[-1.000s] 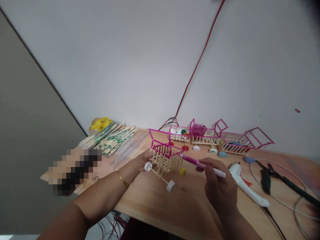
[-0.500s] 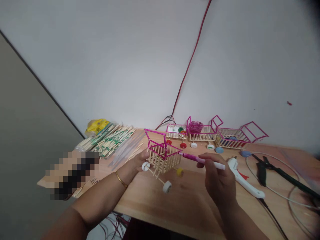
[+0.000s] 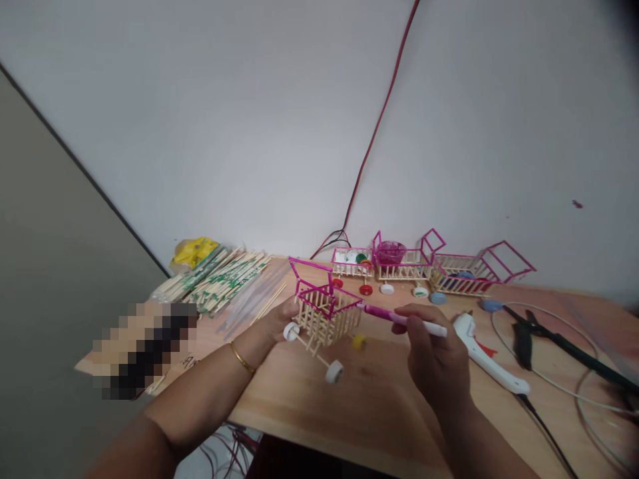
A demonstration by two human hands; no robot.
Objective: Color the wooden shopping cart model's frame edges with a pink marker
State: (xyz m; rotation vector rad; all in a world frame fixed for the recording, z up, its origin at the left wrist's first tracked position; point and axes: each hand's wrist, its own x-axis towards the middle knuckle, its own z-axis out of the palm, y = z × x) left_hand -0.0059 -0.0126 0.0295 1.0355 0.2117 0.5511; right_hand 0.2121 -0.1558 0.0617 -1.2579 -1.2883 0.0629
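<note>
My left hand (image 3: 283,320) grips the far left side of a small stick-built toy cart (image 3: 327,320), its fingers partly hidden behind the slats. The cart is tilted, with a magenta top rim and handle frame, pale sides, and bottle-cap wheels, white and yellow. Between the thumb and fingers of my right hand (image 3: 436,356) is a white paintbrush or marker-like pen (image 3: 394,315) with a magenta front part. Its tip meets, or comes very close to, the right corner of the cart's rim.
Behind stand more stick carts (image 3: 407,269), one holding a magenta-stained cup (image 3: 391,253). To the right lie a white glue gun (image 3: 492,362) and dark-handled pliers (image 3: 559,342). Bundled sticks (image 3: 227,279) and a yellow packet (image 3: 196,253) lie left, beyond clear glue sticks (image 3: 252,303).
The whole view has shifted slightly. My left hand keeps its hold on the cart, and the pen stays at the rim's right corner with only a slight shift of my right hand.
</note>
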